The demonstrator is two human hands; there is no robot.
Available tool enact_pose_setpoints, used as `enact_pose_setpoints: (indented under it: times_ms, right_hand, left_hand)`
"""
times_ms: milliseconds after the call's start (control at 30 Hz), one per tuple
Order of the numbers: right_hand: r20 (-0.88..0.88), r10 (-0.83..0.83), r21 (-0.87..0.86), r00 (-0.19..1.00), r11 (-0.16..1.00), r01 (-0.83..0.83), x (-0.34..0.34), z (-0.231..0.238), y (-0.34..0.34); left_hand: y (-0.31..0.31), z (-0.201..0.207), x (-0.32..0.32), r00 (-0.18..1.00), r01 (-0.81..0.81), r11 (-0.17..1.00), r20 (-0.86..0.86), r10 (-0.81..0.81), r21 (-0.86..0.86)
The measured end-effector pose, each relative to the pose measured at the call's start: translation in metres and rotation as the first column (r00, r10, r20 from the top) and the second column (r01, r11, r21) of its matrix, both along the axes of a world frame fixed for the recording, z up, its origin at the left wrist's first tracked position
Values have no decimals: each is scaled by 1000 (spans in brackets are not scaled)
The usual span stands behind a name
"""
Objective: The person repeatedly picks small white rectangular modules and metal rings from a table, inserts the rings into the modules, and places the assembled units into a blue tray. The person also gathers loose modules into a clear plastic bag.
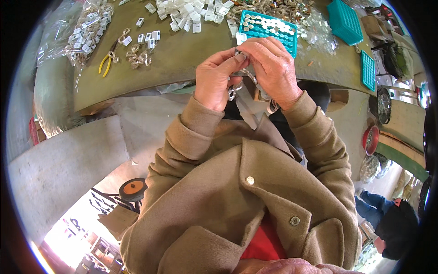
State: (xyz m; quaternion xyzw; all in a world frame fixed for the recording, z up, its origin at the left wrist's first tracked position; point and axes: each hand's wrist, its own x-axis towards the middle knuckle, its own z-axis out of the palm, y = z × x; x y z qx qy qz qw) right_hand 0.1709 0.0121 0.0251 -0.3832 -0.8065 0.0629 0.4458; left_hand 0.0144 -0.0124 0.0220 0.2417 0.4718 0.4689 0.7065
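My two hands meet above the table's near edge, fingertips pinched together. In my left hand (pixel 213 80), closed, is a clear, wire-like cord (pixel 235 90), with a loop hanging below the fingers. My right hand (pixel 272 68) is closed at the same spot; the fingers hide the small part gripped between them. A small white plastic housing (pixel 241 38) shows just beyond the fingertips; whether it is held or lies behind cannot be told. Behind my right hand sits a teal tray (pixel 294 39) with round, silvery pieces in its holes.
White plastic housings (pixel 189 13) are heaped at the table's far side. Yellow-handled pliers (pixel 105 65) lie at left, near coiled cords (pixel 139 57). A bag of housings (pixel 89 29) is farther left. Clear pieces (pixel 319 32), a teal crate (pixel 344 22) and a teal rack (pixel 367 71) are at right.
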Motion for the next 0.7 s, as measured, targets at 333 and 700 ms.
enact_pose_setpoints:
  times_ms: [333, 700]
  right_hand:
    - [-479, -115, -598, 870, 768, -228, 5, 5, 4]
    - [-382, -177, -654, 907, 745, -130, -3, 8, -12]
  left_hand:
    - [-6, -2, 5, 992, -20, 969, -118, 50, 247]
    - [-6, 3, 3, 990, 97, 995, 100, -97, -1]
